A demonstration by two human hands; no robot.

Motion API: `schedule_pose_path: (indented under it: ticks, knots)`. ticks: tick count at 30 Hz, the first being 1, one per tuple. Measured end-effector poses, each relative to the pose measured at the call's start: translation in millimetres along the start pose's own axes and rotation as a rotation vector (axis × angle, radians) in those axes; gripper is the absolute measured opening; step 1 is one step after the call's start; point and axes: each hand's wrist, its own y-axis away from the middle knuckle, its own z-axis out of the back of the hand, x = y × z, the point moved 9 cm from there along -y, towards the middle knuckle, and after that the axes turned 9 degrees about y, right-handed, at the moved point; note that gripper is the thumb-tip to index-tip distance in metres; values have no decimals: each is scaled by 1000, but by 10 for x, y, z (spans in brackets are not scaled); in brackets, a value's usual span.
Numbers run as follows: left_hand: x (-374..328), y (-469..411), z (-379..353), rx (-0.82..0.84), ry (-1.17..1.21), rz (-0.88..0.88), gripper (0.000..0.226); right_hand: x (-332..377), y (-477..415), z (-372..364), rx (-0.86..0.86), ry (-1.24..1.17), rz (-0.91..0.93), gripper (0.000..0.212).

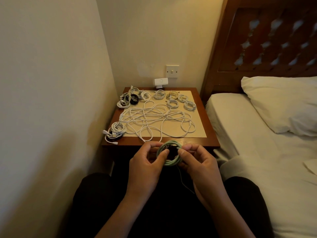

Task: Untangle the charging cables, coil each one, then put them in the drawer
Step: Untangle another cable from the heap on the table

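A pale green cable (171, 161) is wound into a small coil in front of the bedside table's near edge. My left hand (145, 166) pinches its left side and my right hand (199, 164) pinches its right side. A thin dark strand (182, 182) hangs down from the coil over my lap. A loose tangle of white cables (154, 121) sprawls across the table's middle. Several small coiled cables (181, 100) lie along the back, and another bundle (116, 130) sits at the front left corner. No drawer is visible.
The wooden bedside table (211, 133) stands in a corner, wall to the left and behind. A white charger plug (160, 82) and a wall switch (172, 71) are at the back. A bed with a pillow (281, 103) lies to the right.
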Motion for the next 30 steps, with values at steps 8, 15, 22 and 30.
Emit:
schedule_pose_path:
  ticks: [8, 15, 22, 30]
  knots:
    - [-180, -113, -137, 105, -441, -246, 41, 64, -67, 18, 28, 218, 105, 9]
    - [-38, -269, -193, 220, -474, -149, 35, 77, -165, 43, 65, 279, 108, 13]
    - [142, -350, -140, 284, -346, 68, 27, 68, -333, 75, 106, 304, 92, 15]
    - [347, -370, -101, 147, -64, 234, 6, -137, -318, -57, 162, 425, 17, 27]
